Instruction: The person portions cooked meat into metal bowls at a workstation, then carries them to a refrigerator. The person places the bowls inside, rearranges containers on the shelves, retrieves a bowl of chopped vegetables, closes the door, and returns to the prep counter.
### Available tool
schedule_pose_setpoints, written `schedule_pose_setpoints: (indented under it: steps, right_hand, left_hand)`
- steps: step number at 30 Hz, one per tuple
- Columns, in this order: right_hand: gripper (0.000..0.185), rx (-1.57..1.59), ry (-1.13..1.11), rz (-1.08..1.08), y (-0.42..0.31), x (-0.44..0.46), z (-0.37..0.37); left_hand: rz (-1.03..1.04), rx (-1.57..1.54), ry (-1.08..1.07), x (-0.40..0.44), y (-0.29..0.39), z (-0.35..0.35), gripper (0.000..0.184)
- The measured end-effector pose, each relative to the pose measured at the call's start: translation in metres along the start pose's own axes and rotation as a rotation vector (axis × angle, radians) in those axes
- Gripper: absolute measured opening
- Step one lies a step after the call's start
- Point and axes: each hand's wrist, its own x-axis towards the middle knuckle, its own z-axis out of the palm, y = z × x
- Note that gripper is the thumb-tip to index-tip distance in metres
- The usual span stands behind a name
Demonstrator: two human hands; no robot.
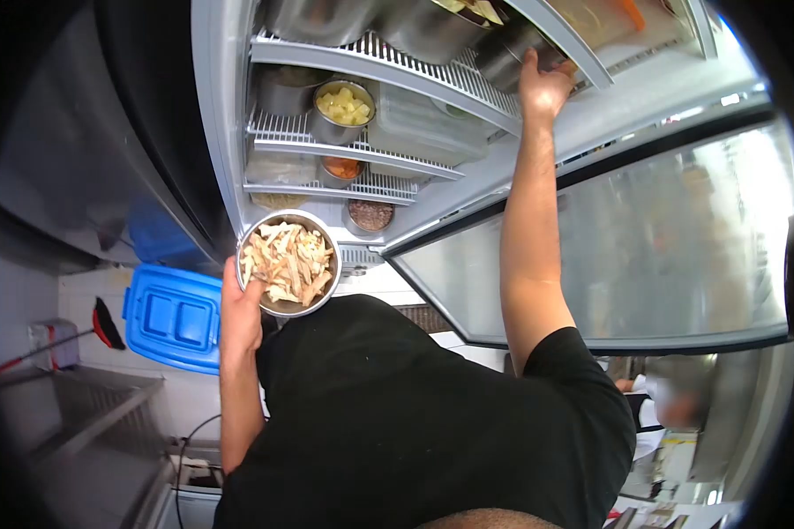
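My left hand (pixel 242 310) grips the rim of a round metal bowl (pixel 288 310) in front of the open fridge. Pale sliced strips (pixel 287 263), perhaps mushroom, fill the bowl. High on the right, my right hand (pixel 545 86) is raised to a fridge shelf (pixel 397 70), its fingers closed round the side of a dark metal container (pixel 503 57). The far side of that container is hidden. Below it stand a metal pot of yellow chunks (pixel 342 106) and a smaller pot of orange food (pixel 341 167).
The glass fridge door (pixel 644 238) stands open at the right. A blue lidded bin (pixel 175 317) is on the floor at left, near a red broom (pixel 106 324). A pot of brownish food (pixel 370 215) sits at the fridge bottom. Another person (pixel 648 414) is behind at right.
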Motion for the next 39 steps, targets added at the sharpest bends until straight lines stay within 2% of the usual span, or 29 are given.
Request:
schedule_pose_setpoints:
  steps: [3, 4, 9, 13, 16, 19, 31, 34, 37, 39]
  right_hand:
    - [0.101, -0.171, -0.017, -0.101, 0.009, 0.009, 0.009]
    - [0.112, -0.186, -0.057, -0.14, 0.01, 0.01, 0.009]
    - [0.112, -0.095, -0.04, -0.219, 0.028, 0.016, 0.025]
    - [0.114, -0.056, -0.059, -0.284, 0.042, 0.019, 0.022]
    - [0.106, 0.149, -0.154, -0.352, 0.05, 0.023, 0.011]
    - [0.105, 0.381, -0.273, -0.061, 0.02, 0.003, -0.016]
    - [0.109, 0.504, -0.294, -0.085, -0.013, -0.032, -0.006]
    - [0.093, 0.593, -0.205, -0.108, -0.008, -0.041, -0.003]
    - [0.072, 0.583, -0.191, -0.041, -0.028, -0.071, -0.04]
    - [0.049, 0.748, -0.277, 0.065, -0.034, -0.105, -0.066]
  left_hand:
    - [-0.016, -0.026, -0.009, -0.002, -0.012, -0.005, 0.038]
    - [-0.024, -0.033, -0.002, -0.003, -0.011, -0.002, 0.038]
    - [-0.05, -0.023, 0.006, -0.001, -0.012, -0.002, 0.046]
    - [-0.042, 0.028, -0.063, 0.002, 0.001, -0.002, 0.043]
    - [-0.008, 0.085, -0.1, 0.004, 0.011, 0.003, 0.039]
    - [-0.023, 0.035, -0.153, 0.004, 0.024, 0.015, 0.04]
    - [0.009, 0.079, -0.285, 0.004, 0.052, 0.039, 0.041]
    - [0.004, 0.069, -0.283, 0.005, 0.053, 0.041, 0.041]
    - [0.001, 0.07, -0.346, 0.011, 0.065, 0.048, 0.039]
    - [0.021, 0.096, -0.384, 0.017, 0.076, 0.063, 0.037]
